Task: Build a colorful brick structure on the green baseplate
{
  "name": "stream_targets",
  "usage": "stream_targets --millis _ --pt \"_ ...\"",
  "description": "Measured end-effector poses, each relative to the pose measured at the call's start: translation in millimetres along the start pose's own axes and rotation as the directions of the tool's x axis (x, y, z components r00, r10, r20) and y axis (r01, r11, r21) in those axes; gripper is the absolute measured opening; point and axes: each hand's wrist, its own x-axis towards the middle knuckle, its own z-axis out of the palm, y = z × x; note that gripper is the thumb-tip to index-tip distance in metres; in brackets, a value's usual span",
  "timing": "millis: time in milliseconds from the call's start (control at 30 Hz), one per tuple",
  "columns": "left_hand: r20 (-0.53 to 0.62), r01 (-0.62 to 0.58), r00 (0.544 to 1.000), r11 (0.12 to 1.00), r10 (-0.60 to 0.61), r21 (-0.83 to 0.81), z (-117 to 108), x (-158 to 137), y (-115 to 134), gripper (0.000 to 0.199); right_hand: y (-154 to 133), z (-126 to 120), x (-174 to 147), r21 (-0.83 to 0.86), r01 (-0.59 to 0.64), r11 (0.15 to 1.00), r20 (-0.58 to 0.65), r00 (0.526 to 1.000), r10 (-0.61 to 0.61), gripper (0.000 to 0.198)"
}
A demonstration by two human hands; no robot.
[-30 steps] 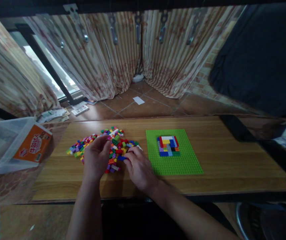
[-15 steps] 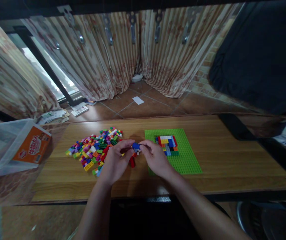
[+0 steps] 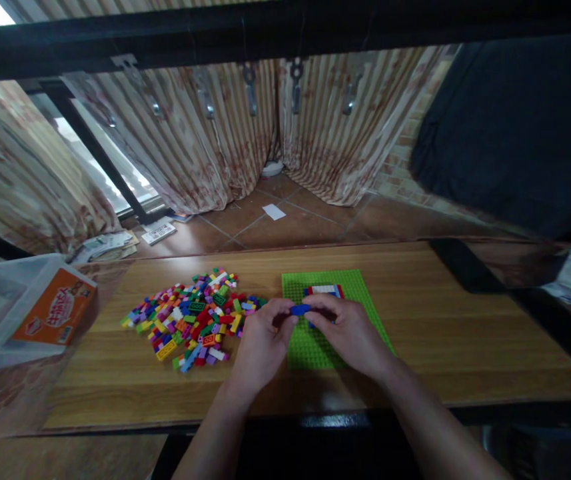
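A blue toy brick (image 3: 300,310) is pinched between the fingertips of both hands, above the left part of a green baseplate (image 3: 310,353). My left hand (image 3: 265,343) grips its left end; my right hand (image 3: 352,333) has its right end. Behind my right fingers, a low build of coloured bricks (image 3: 326,291) sits on the baseplate, its white and red far edge showing and most of the rest covered by the hand. Left of my left hand spreads a pile of loose bricks (image 3: 198,320) in many colours.
A clear plastic bin (image 3: 20,283) with an orange label stands left of the wooden board (image 3: 115,393). Dark flat strips (image 3: 465,267) lie along the right side. Papers (image 3: 105,247) rest beyond the board at left, and striped curtains (image 3: 190,140) hang behind.
Both hands have moved right with the blue brick, from beside the pile to over the baseplate. My right hand now covers much of the build. The view has tilted up slightly.
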Motion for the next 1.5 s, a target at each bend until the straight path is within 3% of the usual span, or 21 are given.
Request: stream_targets --millis 100,200,367,600,867,1133,1500 --pt "0.004 -0.002 1.0 1.0 0.002 -0.021 20.9 0.5 -0.6 0.019 11.4 -25.8 -8.0 -0.12 0.031 0.992 0.048 0.999 -0.025 0.017" --pt "0.015 0.021 1.0 1.0 -0.021 0.005 38.8 1.9 -3.2 0.025 28.9 -50.3 -13.3 -0.208 0.041 0.977 -0.013 0.999 -0.044 0.016" --pt "0.133 0.109 0.985 0.994 -0.11 0.015 58.1 4.4 -6.4 0.026 49.9 -70.5 -15.1 -0.22 -0.004 0.976 -0.05 0.999 -0.008 0.015" --pt "0.213 0.122 0.966 0.985 -0.147 0.125 66.6 6.3 -3.1 0.04 57.2 -63.0 -11.5 -0.162 -0.119 0.98 -0.034 0.993 0.115 0.013" --pt "0.24 0.087 0.956 0.946 -0.167 0.312 70.2 6.0 8.8 0.046 58.2 -59.1 -9.6 -0.108 -0.166 0.98 -0.083 0.984 0.158 0.015" --pt "0.201 0.096 0.966 0.95 -0.16 0.297 71.4 6.5 5.8 0.047 58.0 -60.9 -6.5 -0.135 -0.148 0.98 -0.121 0.984 0.131 0.01" --pt "0.241 0.079 0.956 0.939 -0.167 0.336 70.7 6.4 8.5 0.05 59.2 -54.6 -1.8 -0.173 -0.209 0.963 -0.162 0.97 0.181 0.009"
